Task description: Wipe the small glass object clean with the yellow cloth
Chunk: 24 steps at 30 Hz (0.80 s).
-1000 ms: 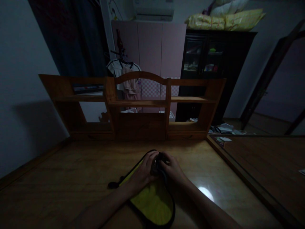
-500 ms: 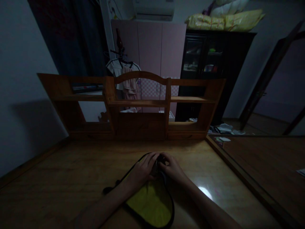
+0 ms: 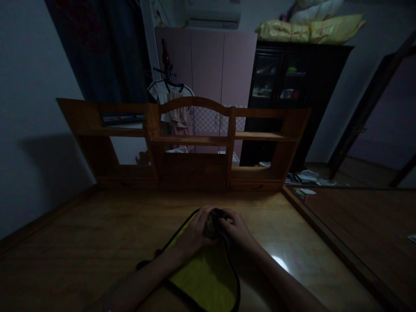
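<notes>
Left hand (image 3: 193, 234): bent over the left side of a small, dark, rounded, glossy object (image 3: 211, 229), clamped on it, fingers along the top and thumb below.
Right hand (image 3: 238, 230): closed on the same object from the right, thumb and fingers pinched together there; exact contact lost in shadow.
Dark object: lower centre of the frame, between both hands, over the upper end of a flat, yellow, black-edged, cloth-looking piece (image 3: 208, 277).
Yellow piece: spread down to the bottom edge of the frame on a brown, shiny wooden desk (image 3: 81, 242), partly beneath the left forearm (image 3: 152, 273).
Step in hand: seemingly fine two-handed work at the dark object; too dim to tell more.
Next move: judged to call for a steady left-hand hold, small right-hand finger motions, and care not to drag the yellow piece along.
</notes>
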Each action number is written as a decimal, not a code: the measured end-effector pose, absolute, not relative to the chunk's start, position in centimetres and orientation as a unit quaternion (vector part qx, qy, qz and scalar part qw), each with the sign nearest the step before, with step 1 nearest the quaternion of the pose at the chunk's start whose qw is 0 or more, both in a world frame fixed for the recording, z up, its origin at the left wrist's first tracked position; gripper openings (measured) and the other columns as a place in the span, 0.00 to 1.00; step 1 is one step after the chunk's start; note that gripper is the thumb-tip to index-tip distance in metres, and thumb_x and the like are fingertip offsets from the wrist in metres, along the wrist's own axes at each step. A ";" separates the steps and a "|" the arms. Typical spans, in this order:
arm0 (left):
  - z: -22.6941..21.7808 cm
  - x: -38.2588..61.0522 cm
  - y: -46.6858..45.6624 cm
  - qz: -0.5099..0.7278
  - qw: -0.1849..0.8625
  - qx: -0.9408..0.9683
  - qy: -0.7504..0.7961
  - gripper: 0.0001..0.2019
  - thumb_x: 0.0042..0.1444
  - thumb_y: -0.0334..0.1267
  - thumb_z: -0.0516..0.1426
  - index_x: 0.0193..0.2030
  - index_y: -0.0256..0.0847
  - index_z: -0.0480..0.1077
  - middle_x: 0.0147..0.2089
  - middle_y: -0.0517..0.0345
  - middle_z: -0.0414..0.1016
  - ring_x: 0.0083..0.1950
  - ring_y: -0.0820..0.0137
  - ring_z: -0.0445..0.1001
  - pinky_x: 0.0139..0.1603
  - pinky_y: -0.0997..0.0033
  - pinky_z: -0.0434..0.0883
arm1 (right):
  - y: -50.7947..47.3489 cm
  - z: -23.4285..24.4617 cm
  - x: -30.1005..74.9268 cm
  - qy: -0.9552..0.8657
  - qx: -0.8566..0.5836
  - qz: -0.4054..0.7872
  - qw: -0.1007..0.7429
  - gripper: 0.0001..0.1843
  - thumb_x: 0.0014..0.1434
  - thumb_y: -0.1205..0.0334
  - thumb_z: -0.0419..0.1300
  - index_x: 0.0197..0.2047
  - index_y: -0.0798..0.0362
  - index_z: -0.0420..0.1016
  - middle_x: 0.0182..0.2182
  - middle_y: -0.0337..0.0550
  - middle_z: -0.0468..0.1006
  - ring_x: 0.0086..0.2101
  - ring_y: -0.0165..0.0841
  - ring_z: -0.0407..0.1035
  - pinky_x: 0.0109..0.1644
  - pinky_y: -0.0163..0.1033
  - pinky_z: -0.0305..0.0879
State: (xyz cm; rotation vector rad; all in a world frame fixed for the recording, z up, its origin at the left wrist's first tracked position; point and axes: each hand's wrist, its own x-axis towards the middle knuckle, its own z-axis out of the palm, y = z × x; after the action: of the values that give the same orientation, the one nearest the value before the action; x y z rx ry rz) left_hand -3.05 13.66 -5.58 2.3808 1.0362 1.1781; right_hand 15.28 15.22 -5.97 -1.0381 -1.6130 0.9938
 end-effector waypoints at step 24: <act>-5.8 -3.3 13.8 0.378 0.125 0.839 0.370 0.43 0.44 0.42 0.69 0.64 0.46 0.52 0.60 0.50 0.63 0.61 0.58 0.64 0.62 0.56 0.64 | 14.2 -4.7 16.0 -0.715 -0.413 0.341 0.450 0.14 0.59 0.61 0.52 0.44 0.52 0.77 0.45 0.46 0.77 0.47 0.40 0.67 0.54 0.46 0.61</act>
State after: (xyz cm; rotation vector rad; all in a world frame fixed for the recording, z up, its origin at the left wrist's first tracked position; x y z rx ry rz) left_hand -3.28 13.83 -5.83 2.4447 1.0793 1.1016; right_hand 16.05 14.19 -4.73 -1.0212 -1.7676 0.8431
